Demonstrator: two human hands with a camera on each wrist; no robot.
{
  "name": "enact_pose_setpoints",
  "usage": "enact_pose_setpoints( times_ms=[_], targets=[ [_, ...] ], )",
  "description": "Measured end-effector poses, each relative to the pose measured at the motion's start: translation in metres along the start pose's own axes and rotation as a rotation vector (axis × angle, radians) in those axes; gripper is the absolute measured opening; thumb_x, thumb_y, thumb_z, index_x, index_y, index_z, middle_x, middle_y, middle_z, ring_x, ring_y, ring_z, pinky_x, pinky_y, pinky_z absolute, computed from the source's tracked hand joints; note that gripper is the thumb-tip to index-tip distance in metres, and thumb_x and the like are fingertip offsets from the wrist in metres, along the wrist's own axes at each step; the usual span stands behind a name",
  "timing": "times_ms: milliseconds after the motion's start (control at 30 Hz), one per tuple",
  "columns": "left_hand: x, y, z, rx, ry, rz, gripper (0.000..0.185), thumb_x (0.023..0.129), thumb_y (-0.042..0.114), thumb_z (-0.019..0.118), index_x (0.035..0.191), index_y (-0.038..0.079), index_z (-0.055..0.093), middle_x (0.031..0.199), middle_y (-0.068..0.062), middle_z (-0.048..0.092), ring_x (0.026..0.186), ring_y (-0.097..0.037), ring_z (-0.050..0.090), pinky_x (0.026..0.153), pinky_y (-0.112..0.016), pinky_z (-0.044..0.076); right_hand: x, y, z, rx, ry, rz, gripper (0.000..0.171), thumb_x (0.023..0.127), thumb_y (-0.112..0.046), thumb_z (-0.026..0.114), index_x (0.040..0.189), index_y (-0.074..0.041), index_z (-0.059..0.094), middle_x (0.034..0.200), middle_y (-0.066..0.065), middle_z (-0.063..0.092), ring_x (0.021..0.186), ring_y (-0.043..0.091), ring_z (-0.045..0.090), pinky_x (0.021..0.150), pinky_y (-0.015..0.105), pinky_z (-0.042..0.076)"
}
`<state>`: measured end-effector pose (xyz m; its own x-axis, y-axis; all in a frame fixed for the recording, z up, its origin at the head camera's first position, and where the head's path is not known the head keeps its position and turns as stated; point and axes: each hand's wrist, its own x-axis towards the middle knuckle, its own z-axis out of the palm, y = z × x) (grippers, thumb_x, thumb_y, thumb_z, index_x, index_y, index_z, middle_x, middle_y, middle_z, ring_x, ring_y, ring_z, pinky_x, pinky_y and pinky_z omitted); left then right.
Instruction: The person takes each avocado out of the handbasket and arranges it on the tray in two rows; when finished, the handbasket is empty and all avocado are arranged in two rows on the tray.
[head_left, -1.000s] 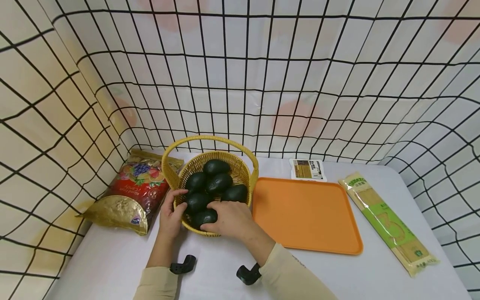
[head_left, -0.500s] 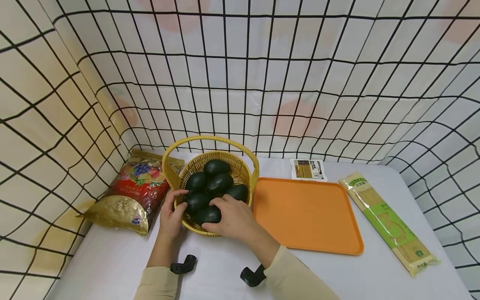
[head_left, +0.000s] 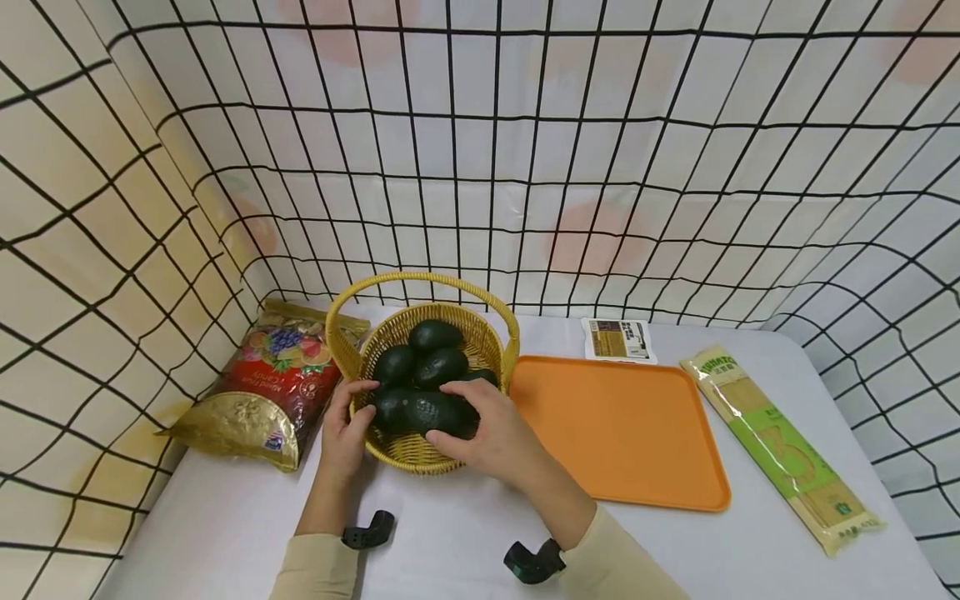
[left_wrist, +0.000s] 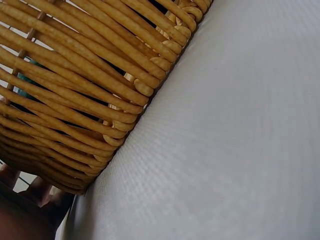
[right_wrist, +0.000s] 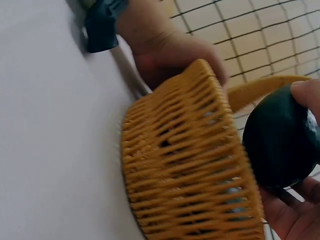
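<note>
A yellow wicker basket [head_left: 411, 468] with a tall arched handle holds several dark green avocados [head_left: 439, 367]. My left hand [head_left: 342, 435] grips its left rim, thumb over the edge; in the right wrist view, that left hand [right_wrist: 175, 57] sits against the basket wall [right_wrist: 185, 160]. With thumb and fingers, my right hand [head_left: 498, 432] holds one avocado [head_left: 433, 412] over the near part of the basket. The right wrist view has this avocado [right_wrist: 280, 137] raised at the rim. Wickerwork [left_wrist: 75, 75] and a few dim left fingers [left_wrist: 37, 192] show in the left wrist view.
An orange tray [head_left: 615, 425] lies right of the basket, with a small white packet [head_left: 618, 340] behind it. Farther right is a pack of noodles [head_left: 780, 446]. A red-and-gold candy bag [head_left: 262, 383] lies at left. Black wire grid [head_left: 525, 150] encloses the back and sides.
My right hand has lifted the avocado from the basket's near end and shifted it right, baring the woven bottom there. My left hand stays on the rim.
</note>
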<state>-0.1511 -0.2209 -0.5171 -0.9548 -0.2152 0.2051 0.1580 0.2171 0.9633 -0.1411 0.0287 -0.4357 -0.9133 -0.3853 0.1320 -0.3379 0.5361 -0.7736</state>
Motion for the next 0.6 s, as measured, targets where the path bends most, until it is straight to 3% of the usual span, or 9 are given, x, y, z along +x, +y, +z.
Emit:
enact_pose_setpoints(
  times_ms=[100,333,600],
  targets=[
    [-0.001,0.0,0.001,-0.008,0.0,0.008,0.035,0.091,0.001,0.052,0.124,0.003,0.063,0.154,-0.013,0.046,0.146,-0.029,0.038,0.122,-0.057,0.025,-0.009,0.001,-0.011,0.037,0.035,0.01,0.06,0.081,-0.043,0.083,0.135,-0.027,0.062,0.126,-0.009,0.059,0.116,0.016,0.058,0.098,0.044,0.052],
    [-0.002,-0.001,0.001,-0.009,0.014,0.031,0.034,0.091,-0.002,0.051,0.122,0.002,0.064,0.147,-0.012,0.052,0.14,-0.019,0.042,0.114,-0.022,0.028,-0.032,0.016,-0.033,0.01,0.097,0.047,0.057,0.078,-0.041,0.086,0.129,-0.031,0.064,0.119,-0.01,0.056,0.103,0.014,0.059,0.088,0.038,0.054],
    [0.0,0.002,0.001,0.01,0.004,0.007,0.034,0.092,0.0,0.051,0.124,0.004,0.064,0.148,-0.01,0.051,0.142,-0.021,0.041,0.12,-0.04,0.026,-0.045,0.035,-0.051,0.013,0.161,0.05,0.053,0.081,-0.035,0.084,0.129,-0.027,0.062,0.122,-0.004,0.062,0.103,0.016,0.06,0.08,0.032,0.055]
  ],
)
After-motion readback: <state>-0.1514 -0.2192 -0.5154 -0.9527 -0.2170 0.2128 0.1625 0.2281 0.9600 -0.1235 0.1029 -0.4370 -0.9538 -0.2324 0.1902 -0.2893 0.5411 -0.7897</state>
